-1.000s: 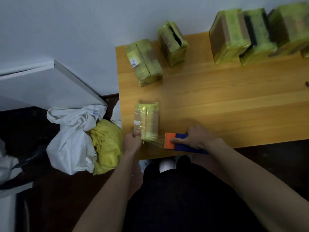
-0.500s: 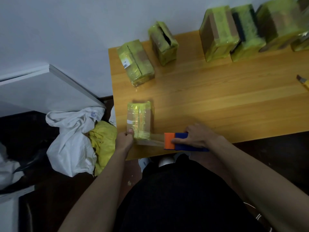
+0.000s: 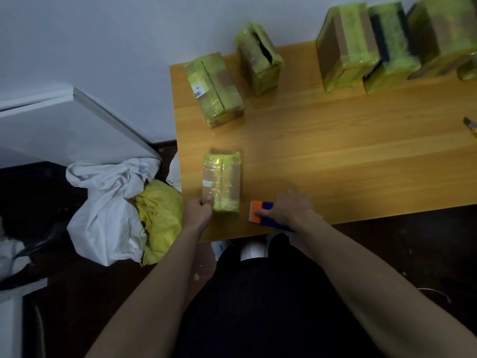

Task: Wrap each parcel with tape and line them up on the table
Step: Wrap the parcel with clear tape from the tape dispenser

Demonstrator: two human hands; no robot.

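A small cardboard parcel, partly wrapped in yellow-green tape, lies near the front left corner of the wooden table. My left hand grips its near left corner, thumb on top. Just to the right, my right hand holds an orange and blue tape dispenser flat on the table. Two wrapped parcels sit behind, one lying flat and one upright. More wrapped parcels stand in a row along the wall at the back right.
A yellow-handled cutter lies at the table's right edge. White and yellow sacks are piled on the dark floor left of the table. A white board leans against the wall behind them.
The stretch of tape that ran between the parcel and the dispenser is no longer visible. My left hand has stayed on the parcel's corner and my right hand on the dispenser.
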